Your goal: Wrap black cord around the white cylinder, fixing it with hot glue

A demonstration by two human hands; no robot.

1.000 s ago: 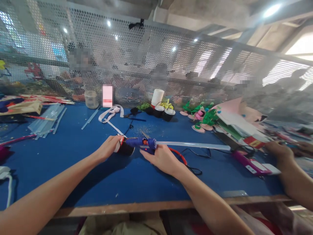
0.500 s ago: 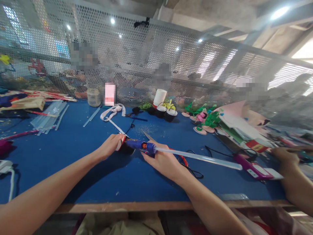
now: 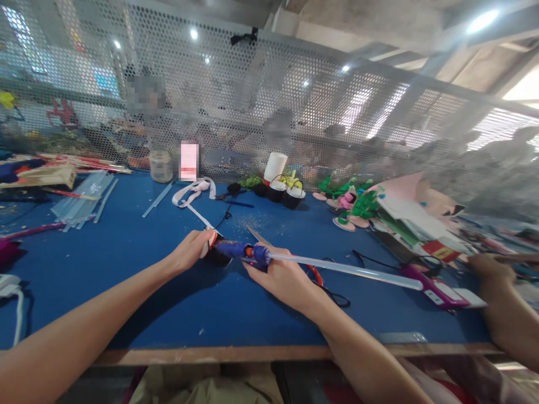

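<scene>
My right hand (image 3: 280,276) grips a blue glue gun (image 3: 244,251) with a long clear glue stick (image 3: 345,269) jutting out of its back to the right. The gun's nozzle points left at a small dark cup (image 3: 217,255) with a red and white rim, lying on the blue table (image 3: 126,269). My left hand (image 3: 190,251) is closed round that cup and holds it on its side. Behind the gun lie scissors (image 3: 257,235).
A co-worker's hand (image 3: 492,275) rests at the right by a purple tool (image 3: 438,292). Paper and green craft pieces (image 3: 379,207) pile up at the back right, small black pots (image 3: 284,193) and a white cup stand mid-back, clear glue sticks (image 3: 80,202) lie at the left. A mesh screen backs the table.
The glue stick's far end has dipped lower toward the purple tool as the gun tilted. My hands stay on the cup and gun. The co-worker's hand shifted slightly right.
</scene>
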